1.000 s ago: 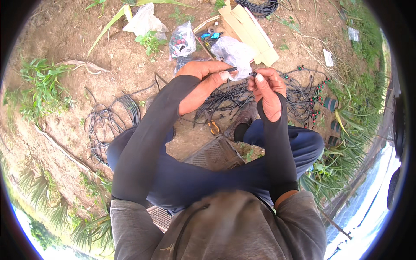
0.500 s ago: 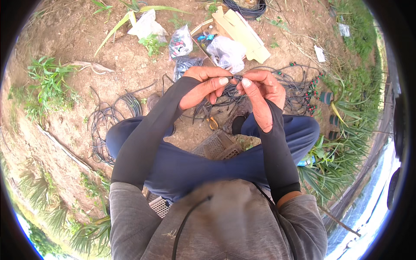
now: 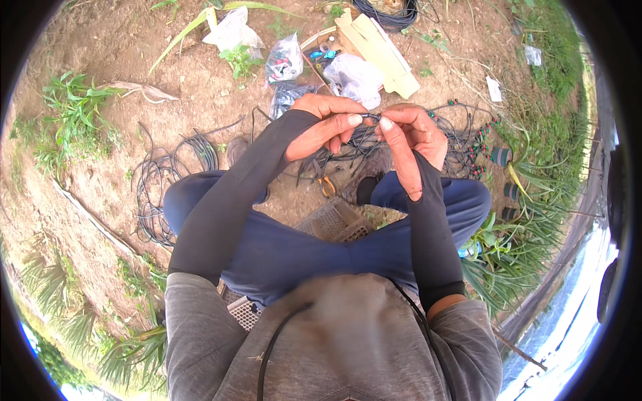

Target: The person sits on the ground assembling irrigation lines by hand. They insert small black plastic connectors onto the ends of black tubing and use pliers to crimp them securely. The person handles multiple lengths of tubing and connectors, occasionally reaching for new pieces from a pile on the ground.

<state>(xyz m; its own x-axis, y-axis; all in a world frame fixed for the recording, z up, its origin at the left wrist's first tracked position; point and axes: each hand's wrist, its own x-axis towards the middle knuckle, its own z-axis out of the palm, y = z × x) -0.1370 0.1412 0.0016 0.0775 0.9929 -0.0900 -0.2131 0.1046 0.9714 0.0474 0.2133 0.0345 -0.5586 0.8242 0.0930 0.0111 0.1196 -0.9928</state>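
Observation:
My left hand (image 3: 326, 123) and my right hand (image 3: 410, 132) meet in front of me, fingertips almost touching. Between them they pinch a thin black tube (image 3: 370, 118) whose end sits right at the thumbs. Both arms wear dark sleeves. Below the hands lie my knees in blue trousers (image 3: 301, 244) and a heap of thin black tubing (image 3: 348, 155) on the bare soil. Orange-handled pliers (image 3: 326, 186) lie on the ground under my left hand.
Coils of black tubing (image 3: 160, 180) lie left; more tubing with small red and green fittings (image 3: 471, 137) lies right. Plastic bags (image 3: 284, 57), cardboard pieces (image 3: 381, 43) and a black hose coil (image 3: 388, 13) sit farther off. A plastic crate (image 3: 334, 220) is under me. Grass edges the soil.
Both hands have stayed together on the tube and shifted slightly left and lower in view as my head moved. The right fingers have regripped nearer the tube's end.

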